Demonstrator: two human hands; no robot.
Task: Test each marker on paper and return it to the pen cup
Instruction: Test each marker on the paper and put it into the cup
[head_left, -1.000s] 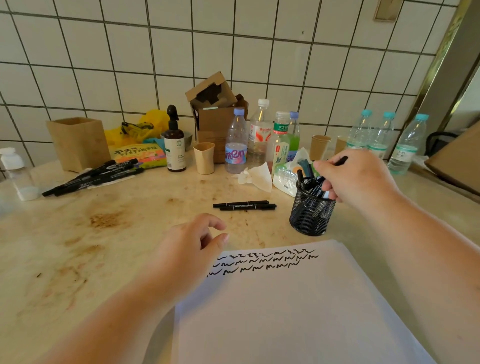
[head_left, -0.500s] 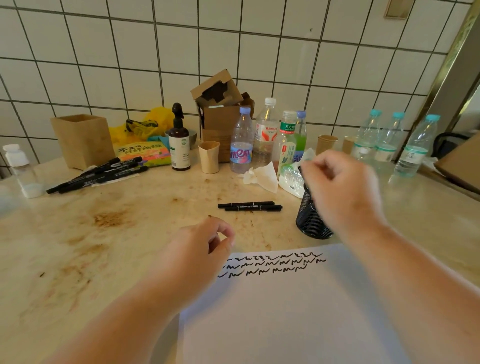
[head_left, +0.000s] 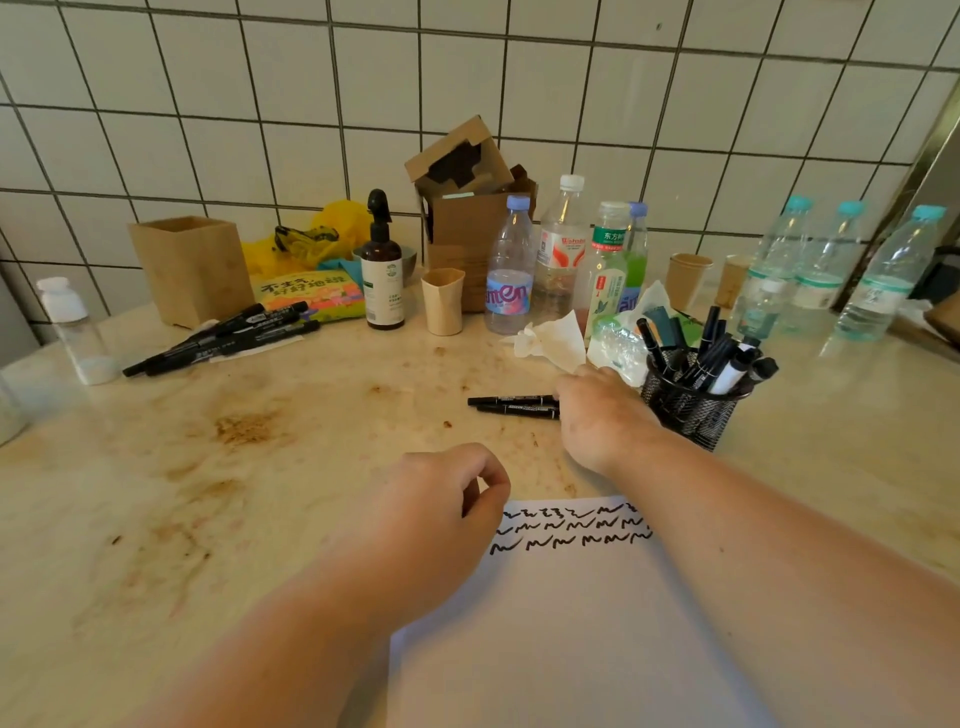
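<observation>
Fingers of the right hand (head_left: 597, 415) at the 2 loose markers (head_left: 511, 405) — pick-up step, grip hidden.
Left hand (head_left: 441, 512) loosely curled, empty, touching the paper (head_left: 571, 623); pen cup (head_left: 691, 400) just right of the fingers — next: lift 1 marker and uncap it.

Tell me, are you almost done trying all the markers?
Partly. Three rows of squiggles on the paper and a full pen cup show many tested. The right hand is reaching the two markers lying by the cup; the left hand holds nothing. The marker pile at the far left looks untested.
</observation>
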